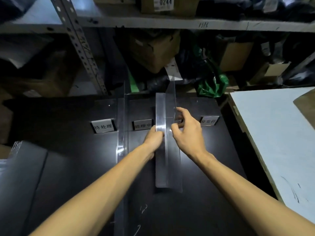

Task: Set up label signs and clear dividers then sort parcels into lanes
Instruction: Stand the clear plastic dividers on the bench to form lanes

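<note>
Clear plastic divider (167, 150), long strip with upright pane, sitting on matte black worktop (68, 167) among white label signs (103, 126). Left hand (154, 139) fingers clamped on base, right hand (187, 133) fingers pinching pane; second divider (121, 126) just left.

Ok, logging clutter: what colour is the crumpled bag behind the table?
The bag is green; head view.

We hold one divider (166, 167) upright on the bench (204, 210), left hand (154, 139) and right hand (187, 133) on it, fingers (181, 111) near its middle. Left of the fingers stands a second divider (121, 126). A label sign (103, 126) sits beyond it, and a second sign (142, 125) sits between the dividers. Right of the fingers sits a third sign (208, 121). Behind them is a shelf (170, 23) with boxes (153, 53).
</note>
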A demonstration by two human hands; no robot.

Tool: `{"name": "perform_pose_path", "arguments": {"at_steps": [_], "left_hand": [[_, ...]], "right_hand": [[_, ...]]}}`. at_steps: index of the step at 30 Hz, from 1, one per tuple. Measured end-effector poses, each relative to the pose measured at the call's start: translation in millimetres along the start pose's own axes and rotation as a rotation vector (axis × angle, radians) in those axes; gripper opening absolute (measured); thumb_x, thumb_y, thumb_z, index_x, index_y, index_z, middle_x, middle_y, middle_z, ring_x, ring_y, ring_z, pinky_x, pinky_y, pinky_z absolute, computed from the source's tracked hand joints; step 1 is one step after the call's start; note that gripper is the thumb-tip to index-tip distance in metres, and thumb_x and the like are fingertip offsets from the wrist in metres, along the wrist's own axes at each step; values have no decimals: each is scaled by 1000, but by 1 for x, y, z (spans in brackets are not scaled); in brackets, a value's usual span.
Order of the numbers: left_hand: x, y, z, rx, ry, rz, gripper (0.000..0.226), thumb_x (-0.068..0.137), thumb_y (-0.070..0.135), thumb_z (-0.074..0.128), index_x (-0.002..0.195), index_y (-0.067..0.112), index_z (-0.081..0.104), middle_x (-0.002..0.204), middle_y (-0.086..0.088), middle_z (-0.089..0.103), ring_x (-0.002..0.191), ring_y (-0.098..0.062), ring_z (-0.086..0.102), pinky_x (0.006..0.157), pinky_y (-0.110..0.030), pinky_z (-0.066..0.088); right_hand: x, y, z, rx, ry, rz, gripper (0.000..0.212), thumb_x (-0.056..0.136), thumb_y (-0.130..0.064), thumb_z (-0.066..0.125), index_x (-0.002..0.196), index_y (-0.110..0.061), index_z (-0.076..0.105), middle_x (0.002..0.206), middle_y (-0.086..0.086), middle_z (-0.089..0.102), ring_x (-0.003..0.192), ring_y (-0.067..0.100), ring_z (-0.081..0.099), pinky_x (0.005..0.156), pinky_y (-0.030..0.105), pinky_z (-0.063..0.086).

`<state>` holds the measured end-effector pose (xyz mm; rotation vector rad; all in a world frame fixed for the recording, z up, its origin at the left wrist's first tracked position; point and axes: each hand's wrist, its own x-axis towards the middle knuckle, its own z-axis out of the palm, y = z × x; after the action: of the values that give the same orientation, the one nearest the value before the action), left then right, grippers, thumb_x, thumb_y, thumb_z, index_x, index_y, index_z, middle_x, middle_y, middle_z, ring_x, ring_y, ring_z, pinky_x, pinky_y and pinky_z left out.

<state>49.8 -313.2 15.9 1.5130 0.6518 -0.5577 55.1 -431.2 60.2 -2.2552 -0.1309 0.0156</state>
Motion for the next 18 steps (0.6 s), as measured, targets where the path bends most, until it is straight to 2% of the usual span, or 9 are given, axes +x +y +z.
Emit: {"name": "perform_pose_path", "arguments": {"at_steps": [1, 2, 4, 5, 6, 9, 13, 16, 18], "left_hand": [[4, 0, -1, -10, 24, 1, 44, 88, 11, 39, 126, 27, 56, 82, 7, 61, 71, -9, 53, 58, -23, 45], [8, 0, 0, -24, 50, 10, 44, 88, 10, 39, 124, 28, 56, 79, 8, 60, 68, -8, 50, 58, -22, 46], [14, 0, 2, -48, 89, 25, 46, 89, 12, 40, 129, 29, 53, 99, 5, 66, 87, -13, 58, 82, -33, 52], [15, 1, 3, -59, 100, 21, 46, 90, 14, 42, 132, 29, 52, 111, 2, 67, 100, -17, 61, 88, -36, 51], [16, 1, 4, -71, 106, 21, 44, 91, 16, 43, 131, 29, 52, 115, 1, 68, 104, -18, 62, 82, -32, 52], [19, 4, 9, -95, 126, 30, 34, 92, 18, 46, 122, 29, 59, 105, 0, 73, 88, -13, 65, 57, -21, 44], [25, 3, 20, -93, 99, 11, 37, 93, 17, 43, 126, 27, 57, 112, -1, 70, 103, -19, 64, 69, -26, 44], [26, 1, 28, -86, 125, 20, 35, 93, 15, 44, 125, 27, 54, 113, 2, 68, 103, -13, 60, 81, -27, 45], [30, 1, 30, -75, 120, 48, 35, 93, 15, 46, 125, 27, 56, 114, 2, 69, 105, -12, 62, 85, -27, 48]], "right_hand": [[3, 2, 0, 1, -15, -4, 52, 87, -15, 55, 138, -20, 49, 105, -15, 58, 86, -15, 57, 67, -1, 40], [7, 3, 0, 0, -32, -11, 51, 88, -16, 55, 138, -21, 49, 107, -15, 58, 87, -15, 57, 67, 1, 41], [14, 5, 0, 8, -69, -40, 51, 88, -16, 54, 138, -22, 48, 110, -17, 58, 87, -11, 60, 67, 6, 46], [17, 6, 0, 15, -80, -52, 51, 88, -16, 54, 138, -22, 48, 111, -18, 59, 86, -8, 62, 69, 9, 49], [19, 6, 1, 16, -85, -58, 51, 88, -16, 54, 138, -22, 47, 112, -17, 60, 85, -5, 63, 71, 14, 52], [22, 10, 0, 10, -104, -54, 51, 88, -16, 55, 138, -22, 46, 120, -5, 63, 86, 6, 65, 82, 32, 55], [25, 20, -8, -3, -112, -46, 50, 89, -17, 57, 138, -21, 47, 115, -5, 64, 90, 7, 64, 85, 33, 53], [27, 24, -13, -20, -127, -47, 49, 89, -18, 57, 137, -21, 48, 112, -9, 63, 89, 6, 62, 83, 29, 52], [32, 26, -11, -22, -142, -40, 50, 88, -18, 57, 137, -21, 47, 114, -6, 63, 90, 9, 63, 85, 35, 54]]}}
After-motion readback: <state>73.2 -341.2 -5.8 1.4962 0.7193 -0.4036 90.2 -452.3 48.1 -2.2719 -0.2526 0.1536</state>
